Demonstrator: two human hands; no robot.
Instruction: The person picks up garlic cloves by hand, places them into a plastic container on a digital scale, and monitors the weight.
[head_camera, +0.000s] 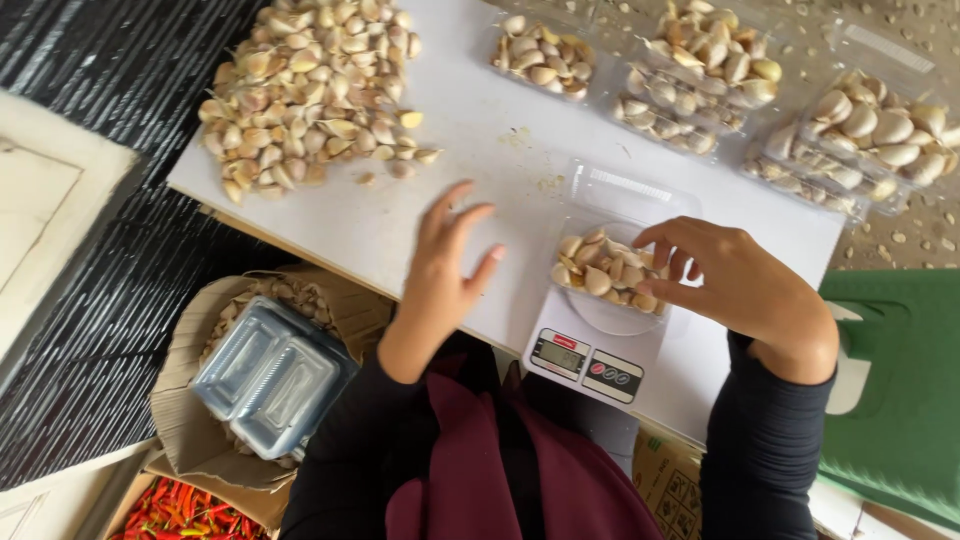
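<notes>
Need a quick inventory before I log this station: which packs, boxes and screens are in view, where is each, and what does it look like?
Scale screen: grey rectangle on white scale front, near right hand.
Open clear tray: on scale, holds garlic cloves.
Filled clear trays: table's far edge.
Empty clear containers: stacked, lower left.
Cardboard box: brown, under containers.
Left hand: on table.

Soft, even daylight falls over my white surface (400, 215), bright but without harsh glare. My hands cast only faint, diffuse shadows. The garlic pile (305, 90) looks crisp, while my left hand (440, 275) is slightly smeared by motion. The clear tubs (700, 70) catch mild sheen; the edges bend a little.
</notes>
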